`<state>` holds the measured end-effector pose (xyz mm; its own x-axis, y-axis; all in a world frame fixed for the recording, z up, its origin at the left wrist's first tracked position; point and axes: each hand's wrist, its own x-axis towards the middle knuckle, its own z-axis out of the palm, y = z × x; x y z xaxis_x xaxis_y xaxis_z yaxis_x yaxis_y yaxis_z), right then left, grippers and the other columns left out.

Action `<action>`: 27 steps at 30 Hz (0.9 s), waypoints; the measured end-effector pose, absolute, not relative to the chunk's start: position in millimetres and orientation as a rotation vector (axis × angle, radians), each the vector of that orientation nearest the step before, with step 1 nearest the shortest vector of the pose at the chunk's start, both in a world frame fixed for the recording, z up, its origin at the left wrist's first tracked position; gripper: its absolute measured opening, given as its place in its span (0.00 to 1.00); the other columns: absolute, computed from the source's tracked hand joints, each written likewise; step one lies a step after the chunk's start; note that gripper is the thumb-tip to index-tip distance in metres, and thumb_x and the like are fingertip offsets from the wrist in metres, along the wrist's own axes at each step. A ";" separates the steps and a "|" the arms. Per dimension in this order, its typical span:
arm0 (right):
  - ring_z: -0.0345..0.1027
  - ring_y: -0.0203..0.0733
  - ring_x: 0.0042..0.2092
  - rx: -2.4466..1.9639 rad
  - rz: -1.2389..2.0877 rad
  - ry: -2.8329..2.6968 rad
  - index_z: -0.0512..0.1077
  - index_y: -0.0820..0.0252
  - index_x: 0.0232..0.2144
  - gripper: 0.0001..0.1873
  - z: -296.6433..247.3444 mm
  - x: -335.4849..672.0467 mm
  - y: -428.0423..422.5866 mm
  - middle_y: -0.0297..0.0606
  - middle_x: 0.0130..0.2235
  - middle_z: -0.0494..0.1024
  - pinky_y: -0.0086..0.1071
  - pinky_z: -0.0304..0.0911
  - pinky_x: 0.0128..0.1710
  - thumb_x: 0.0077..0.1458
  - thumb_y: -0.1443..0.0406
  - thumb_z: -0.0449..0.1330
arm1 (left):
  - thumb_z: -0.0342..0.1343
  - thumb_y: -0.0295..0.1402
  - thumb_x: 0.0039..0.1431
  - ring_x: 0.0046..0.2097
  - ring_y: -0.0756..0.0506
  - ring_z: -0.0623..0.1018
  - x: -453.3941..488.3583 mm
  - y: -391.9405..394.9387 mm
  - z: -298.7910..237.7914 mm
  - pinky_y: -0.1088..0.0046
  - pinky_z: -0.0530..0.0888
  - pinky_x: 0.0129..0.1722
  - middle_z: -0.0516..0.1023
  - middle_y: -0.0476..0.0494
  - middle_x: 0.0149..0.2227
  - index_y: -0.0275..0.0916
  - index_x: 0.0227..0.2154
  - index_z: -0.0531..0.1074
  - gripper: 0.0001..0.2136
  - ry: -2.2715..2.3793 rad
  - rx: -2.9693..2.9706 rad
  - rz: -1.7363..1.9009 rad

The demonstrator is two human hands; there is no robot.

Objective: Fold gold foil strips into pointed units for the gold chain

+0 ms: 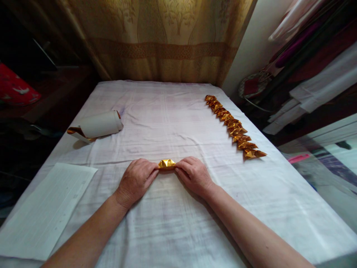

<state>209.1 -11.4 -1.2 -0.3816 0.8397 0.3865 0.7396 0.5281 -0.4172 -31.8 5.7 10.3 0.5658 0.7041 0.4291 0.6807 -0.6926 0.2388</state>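
Between my two hands is a small folded gold foil paper ingot (166, 164), shiny and boat-shaped, just above or on the white cloth; I cannot tell which. My left hand (138, 178) pinches its left tip between thumb and fingers. The right tip is pinched the same way by my right hand (193, 175). Both tips are hidden under the fingers. Off to the right, a row of similar gold foil ingots (228, 121) overlaps in a slanting line across the cloth.
A white-backed roll of gold paper (100, 124) lies at the left of the cloth-covered table (161, 108). Sheets of white paper (47, 208) rest near the left edge. Behind the table hangs a gold curtain (167, 44); clothes (329, 82) hang at the right.
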 end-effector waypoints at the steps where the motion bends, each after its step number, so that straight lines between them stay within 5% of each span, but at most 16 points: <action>1: 0.70 0.43 0.37 -1.317 0.246 -2.187 0.75 0.57 0.38 0.08 -2.2 208.4 -10.6 0.40 0.35 0.79 0.35 0.62 0.39 0.64 0.64 0.56 | 0.51 0.34 0.68 0.37 0.44 0.76 -30.1 4.9 9.3 0.66 0.70 0.40 0.79 0.46 0.34 0.40 0.37 0.72 0.07 1.256 2.698 0.776; 14: 0.69 0.43 0.35 -1.462 0.231 -2.081 0.70 0.57 0.36 0.05 -7.8 201.5 -8.7 0.38 0.33 0.76 0.33 0.60 0.36 0.62 0.67 0.54 | 0.53 0.32 0.65 0.40 0.41 0.74 -16.0 2.8 3.5 0.63 0.68 0.42 0.77 0.45 0.36 0.40 0.39 0.70 0.04 1.513 2.558 0.634; 22: 0.69 0.42 0.36 -1.475 0.183 -2.112 0.73 0.56 0.38 0.10 -10.0 201.7 -6.5 0.39 0.35 0.77 0.33 0.63 0.37 0.64 0.67 0.52 | 0.52 0.29 0.64 0.42 0.42 0.71 -17.9 2.6 1.7 0.64 0.68 0.41 0.76 0.44 0.40 0.47 0.49 0.75 0.14 1.431 2.652 0.647; 27: 0.67 0.49 0.57 -1.398 0.082 -2.225 0.71 0.61 0.54 0.18 -2.4 195.6 -14.0 0.47 0.55 0.75 0.43 0.61 0.56 0.65 0.66 0.51 | 0.52 0.29 0.64 0.41 0.42 0.71 -16.7 2.5 4.2 0.63 0.68 0.40 0.76 0.44 0.40 0.46 0.48 0.76 0.13 1.440 2.663 0.616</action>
<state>195.6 -14.0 -2.4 -0.3423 0.8573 0.3845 0.8269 0.4692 -0.3101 -16.7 2.5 4.2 0.4865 0.8133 0.3193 0.7926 -0.5645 0.2304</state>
